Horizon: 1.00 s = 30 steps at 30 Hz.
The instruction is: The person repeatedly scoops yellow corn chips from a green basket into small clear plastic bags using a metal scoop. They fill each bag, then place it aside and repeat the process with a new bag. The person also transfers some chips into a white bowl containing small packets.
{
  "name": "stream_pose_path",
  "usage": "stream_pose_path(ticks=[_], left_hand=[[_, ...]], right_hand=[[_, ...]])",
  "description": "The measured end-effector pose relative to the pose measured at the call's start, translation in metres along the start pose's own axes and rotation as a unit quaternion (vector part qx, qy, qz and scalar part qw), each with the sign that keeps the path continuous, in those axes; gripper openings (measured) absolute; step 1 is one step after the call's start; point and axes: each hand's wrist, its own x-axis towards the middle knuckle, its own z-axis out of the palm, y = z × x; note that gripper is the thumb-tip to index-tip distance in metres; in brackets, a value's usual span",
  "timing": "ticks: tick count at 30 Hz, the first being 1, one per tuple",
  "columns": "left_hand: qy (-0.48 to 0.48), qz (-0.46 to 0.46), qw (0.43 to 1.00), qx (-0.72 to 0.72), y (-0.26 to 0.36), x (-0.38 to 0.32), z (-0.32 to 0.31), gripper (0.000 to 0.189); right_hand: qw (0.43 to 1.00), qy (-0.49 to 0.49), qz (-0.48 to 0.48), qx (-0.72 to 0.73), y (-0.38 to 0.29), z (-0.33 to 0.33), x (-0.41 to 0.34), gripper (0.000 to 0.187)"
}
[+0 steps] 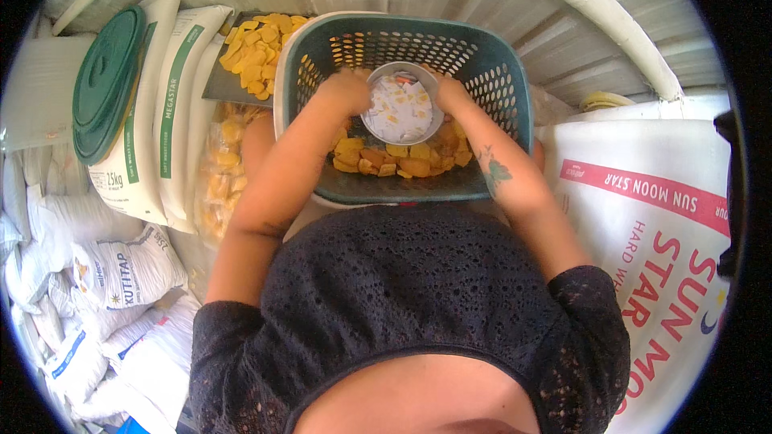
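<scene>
Between both hands is a round metal pan [403, 103] full of small white paper pieces with yellow print, over the inside of a dark green perforated plastic basket [407, 191]. My left hand [351, 93] grips the pan's rim on one side; my right hand [451, 95] grips the opposite side. Both hands are slightly blurred, and their fingertips are partly hidden. Flat yellow-brown baked pieces, perhaps biscuits [417, 167], lie in the basket below the pan.
A dark tray [232, 85] of yellow flat pieces [256, 51] stands left of the basket. Near it are clear bags of yellow pieces [226, 160], upright flour sacks [181, 96] and a green lid [108, 84]. A large white flour sack [639, 150] stands right; heaped sacks [129, 271] lie lower left.
</scene>
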Motion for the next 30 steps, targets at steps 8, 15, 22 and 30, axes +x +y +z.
stream_pose_path(ticks=[8, 15, 22, 30], left_hand=[[0.088, -0.046, 0.995, -0.029, -0.013, -0.024, -0.042, 0.037], [0.231, -0.119, 0.906, -0.333, -0.038, -0.067, -0.085, 0.033], [0.216, -0.048, 0.813, -0.538, -0.039, -0.066, -0.098, 0.044], [0.203, 0.001, 0.778, -0.594, -0.049, -0.06, -0.088, 0.047]], right_hand=[[0.88, -0.133, -0.121, 0.439, 0.009, -0.04, -0.003, 0.053], [0.973, -0.106, 0.088, -0.188, -0.019, 0.016, -0.033, 0.105], [0.966, -0.18, 0.046, -0.178, -0.035, 0.057, -0.017, 0.101], [0.992, -0.064, -0.072, 0.084, -0.014, 0.047, 0.026, 0.067]])
